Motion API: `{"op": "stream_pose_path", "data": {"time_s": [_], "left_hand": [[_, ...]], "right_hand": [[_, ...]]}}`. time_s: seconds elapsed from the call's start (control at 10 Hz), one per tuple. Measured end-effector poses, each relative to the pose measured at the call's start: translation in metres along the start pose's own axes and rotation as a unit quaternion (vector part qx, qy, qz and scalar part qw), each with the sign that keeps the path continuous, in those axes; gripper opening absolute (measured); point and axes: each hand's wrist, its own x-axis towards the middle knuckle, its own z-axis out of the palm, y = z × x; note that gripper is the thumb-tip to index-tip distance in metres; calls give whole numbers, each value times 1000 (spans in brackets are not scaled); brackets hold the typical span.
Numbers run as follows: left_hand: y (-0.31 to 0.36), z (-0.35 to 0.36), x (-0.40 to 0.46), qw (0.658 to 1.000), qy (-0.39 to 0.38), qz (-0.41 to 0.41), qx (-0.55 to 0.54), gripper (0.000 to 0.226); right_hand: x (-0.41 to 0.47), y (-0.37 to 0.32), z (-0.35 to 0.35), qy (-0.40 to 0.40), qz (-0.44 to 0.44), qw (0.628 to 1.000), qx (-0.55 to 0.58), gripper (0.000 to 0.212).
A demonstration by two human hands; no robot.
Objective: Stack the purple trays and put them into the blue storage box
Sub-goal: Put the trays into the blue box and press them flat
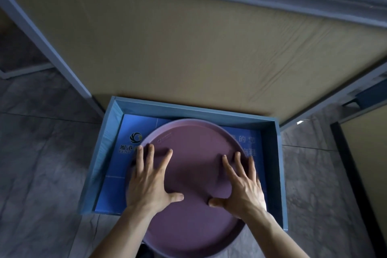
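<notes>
A large round purple tray (194, 148) lies tilted over the blue storage box (196, 109). Its far edge is down inside the box and its near edge sticks out over the box's front wall. Whether more trays are stacked beneath it is hidden. My left hand (149, 182) lies flat on the tray's left side with fingers spread, fingertips near the rim. My right hand (240, 186) lies flat on the right side, fingers also spread. Neither hand curls around anything. The box floor (129, 130) is bright blue with a printed logo and writing.
The box sits on a grey tiled floor (41, 153), pushed against a tan fabric-covered bed or bench (188, 48) with a blue-grey frame (46, 48). A grey bolster runs along the top right. A dark-framed tan panel (368, 163) stands at the right.
</notes>
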Motion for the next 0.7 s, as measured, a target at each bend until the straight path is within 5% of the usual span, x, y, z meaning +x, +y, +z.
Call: {"op": "stream_pose_path", "data": {"time_s": [0.4, 0.7], "left_hand": [[6, -24, 1, 998, -43, -2, 37, 122], [19, -111, -8, 998, 12, 39, 55, 116]], "right_hand": [[0, -4, -14, -36, 8, 997, -61, 124], [-32, -21, -100, -19, -1, 1000, -13, 107]]}}
